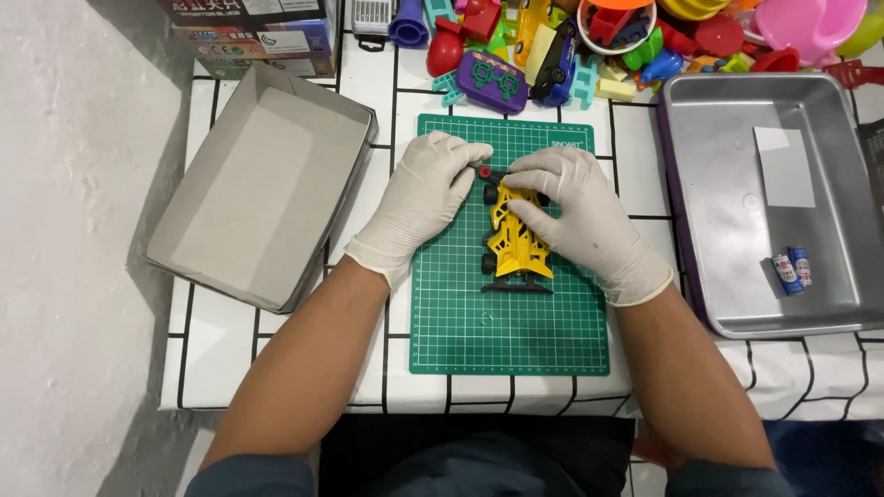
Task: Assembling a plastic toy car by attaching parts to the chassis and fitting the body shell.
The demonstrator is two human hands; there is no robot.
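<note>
Yellow toy car (517, 241), black-wheeled, lies lengthwise on the green mat (460, 322) at the middle of the table (221, 340), its nose toward the far edge and its dark tail wing toward me. My right hand (580, 221) lies over the car's right side, fingers curled on the body and front end, closed enough to pin it to the mat. My left hand (425, 198) rests on the mat just beside the car's nose; its thumb and forefinger are pinched together on a small red piece (484, 171) at the front of the car. Whether that piece is seated on the car or loose I cannot tell.

Step in hand, as I judge it: work at the front of the car, with one grip steadying and the other handling the small part. The next move calls for a steady right-hand hold and fine fingertip control on the left, since the piece is small and the gloves dull the touch.

Surroundings: an open grey box (262, 184) at the left edge; a metal tray (727, 184) at the right edge holding two batteries (793, 270) and a white slip; a heap of coloured toys (589, 41) along the far edge.
</note>
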